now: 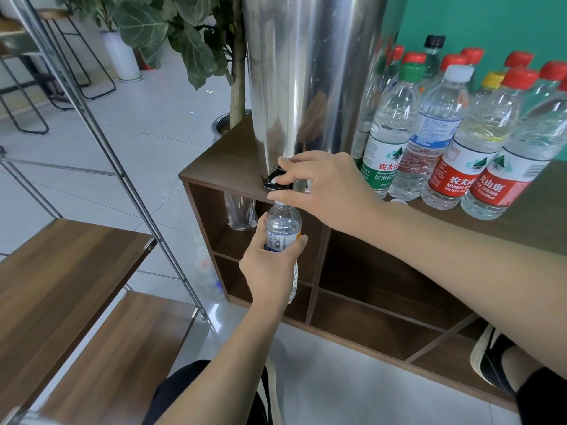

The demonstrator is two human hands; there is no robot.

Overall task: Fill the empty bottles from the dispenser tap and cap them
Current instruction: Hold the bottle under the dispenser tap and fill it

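Left hand [270, 265] grips an uncapped clear bottle [283, 228], upright, mouth directly under the black tap [274, 181] of the steel dispenser [310, 75]. Right hand [322, 191] holds the tap lever, fingers curled round it. Dispenser stands on a wooden shelf unit [221, 157]. Capped bottles [445, 133] crowd the top beside it, red, green, white, yellow caps.

The person is wearing no sleeves on either forearm, dark trousers [190, 391], and a black shoe [491, 360] with a pale sole.
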